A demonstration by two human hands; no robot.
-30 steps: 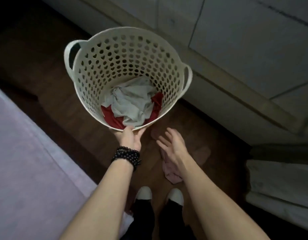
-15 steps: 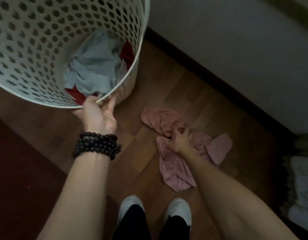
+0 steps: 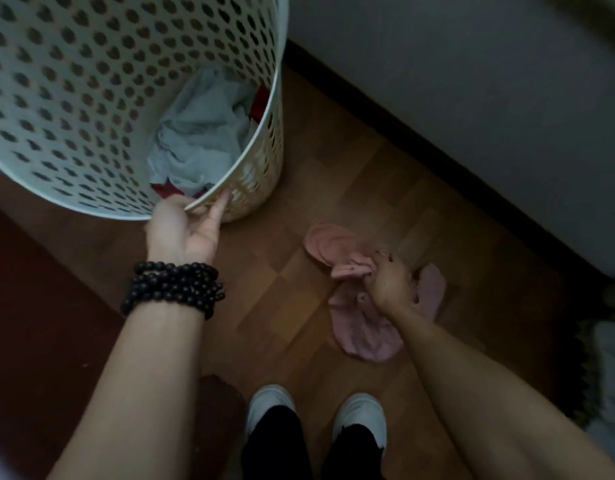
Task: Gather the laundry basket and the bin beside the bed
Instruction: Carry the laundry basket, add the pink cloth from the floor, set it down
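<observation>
Head view:
Laundry basket (image 3: 91,98): white perforated plastic, fills frame from 9 to 12 o'clock, tipped w/ its mouth toward the camera; lower part seems to rest on the floor.
Basket contents: pale grey cloth (image 3: 198,140) crumpled on top, red cloth (image 3: 165,195) showing under it and at the far wall.
Left hand (image 3: 184,230): just below frame centre-left, at basket's 5 o'clock rim; thumb inside, fingers outside, pinching the rim. Firm grip.
Bead bracelet (image 3: 174,289): dark beads, several loops round left wrist.
Right hand (image 3: 389,282): right of centre, about 3 o'clock from left hand, well apart from basket; fingers curled into the pink cloth (image 3: 364,337), bunching a fold of it.
Pink cloth, lie: partly gathered in the hand, rest spread flat on wood floor (image 3: 316,188), one lobe toward 11 o'clock of the hand, bigger part toward 6 o'clock.
Shoes (image 3: 268,407): white pair at 6 o'clock of frame, dark trouser legs above them.
Wall (image 3: 472,98): pale, 12 to 3 o'clock, dark skirting along its foot.
Far right edge, 4 o'clock: pale fabric w/ dark fringed edge, too dim to identify.
Bin: can't tell where; not seen here.
</observation>
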